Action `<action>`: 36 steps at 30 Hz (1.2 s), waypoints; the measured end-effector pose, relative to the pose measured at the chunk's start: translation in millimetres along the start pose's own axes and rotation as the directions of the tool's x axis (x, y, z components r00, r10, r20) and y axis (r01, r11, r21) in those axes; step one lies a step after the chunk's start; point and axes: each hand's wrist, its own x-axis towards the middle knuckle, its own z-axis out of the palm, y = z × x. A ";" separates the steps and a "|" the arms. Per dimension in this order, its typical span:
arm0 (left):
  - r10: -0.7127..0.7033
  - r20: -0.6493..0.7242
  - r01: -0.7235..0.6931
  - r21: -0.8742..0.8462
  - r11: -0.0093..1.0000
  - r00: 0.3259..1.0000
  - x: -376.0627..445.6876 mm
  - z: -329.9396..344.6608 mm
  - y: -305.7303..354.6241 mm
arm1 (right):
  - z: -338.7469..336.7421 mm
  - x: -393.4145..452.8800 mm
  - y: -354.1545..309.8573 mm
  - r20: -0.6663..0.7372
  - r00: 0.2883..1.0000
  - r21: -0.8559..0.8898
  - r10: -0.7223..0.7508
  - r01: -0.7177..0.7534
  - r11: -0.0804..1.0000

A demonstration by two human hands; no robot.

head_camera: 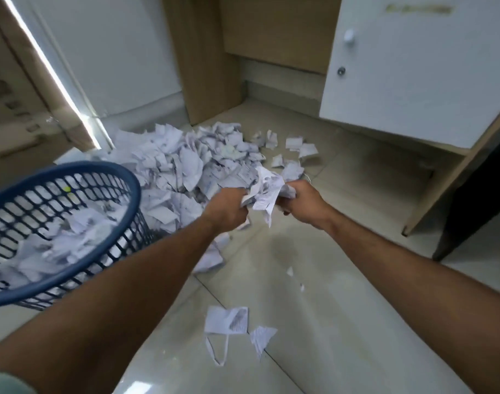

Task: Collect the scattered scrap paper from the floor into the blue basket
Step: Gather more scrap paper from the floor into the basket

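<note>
Above the floor beside the paper pile (186, 163), both hands, left hand (227, 209) and right hand (302, 203), are gripping a scrap bundle (264, 191), seemingly needing a leftward carry into the blue basket (121, 172).

Pale glossy tile floor (328, 280) here, and a big heap of torn white scrap paper (180, 163) sits on it by the wall. The blue basket (72, 223) stands on the floor touching the heap's near-left edge. Loose pieces trail off the heap's far right, and 2 larger scraps (227, 319) lie apart, nearer the camera.
</note>
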 end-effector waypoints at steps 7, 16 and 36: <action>0.104 -0.131 -0.014 0.558 0.830 0.986 7.7 -152.4 -56.2 | 30.6 62.0 -140.2 0.003 0.928 -0.091 -0.372 0.370 0.924; -0.117 0.035 0.062 0.676 0.734 0.993 -115.2 -233.8 -173.5 | 174.4 50.3 -246.9 0.276 0.853 -0.113 -0.444 0.487 0.866; -0.014 -0.044 0.020 0.141 0.990 0.999 -120.4 -152.7 -105.3 | 144.0 33.7 -177.3 0.220 0.782 -0.085 -0.583 0.611 0.787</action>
